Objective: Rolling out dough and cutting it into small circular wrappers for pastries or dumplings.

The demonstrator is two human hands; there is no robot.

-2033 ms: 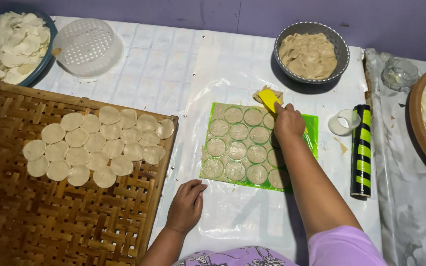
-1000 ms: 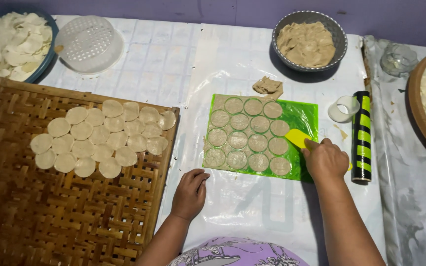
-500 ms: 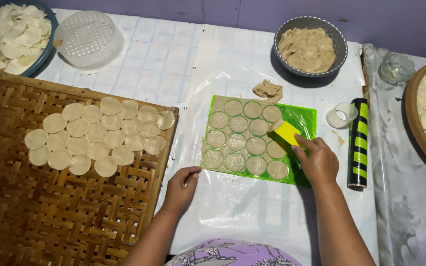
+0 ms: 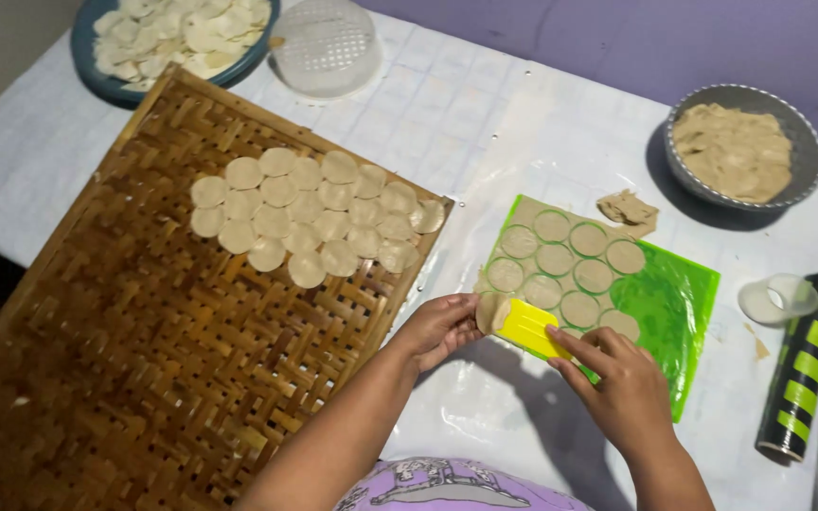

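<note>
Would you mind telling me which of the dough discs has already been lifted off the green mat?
The dough disc between the left hand and the yellow scraper; the others lie flat on the green mat.

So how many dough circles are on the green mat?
10 dough circles on the green mat: two slanting rows of three, a nearer row of four. Another is in the left hand; the yellow scraper may hide more.

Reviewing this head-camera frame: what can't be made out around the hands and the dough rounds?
- Dough round at the yellow scraper: partly hidden by left hand fingers.
- Right hand covers the green sheet's near edge, so any rounds there are unseen.
- Striped roller: whole right side cut by frame edge.
- Woven tray: near corner cut by bottom edge.
</note>
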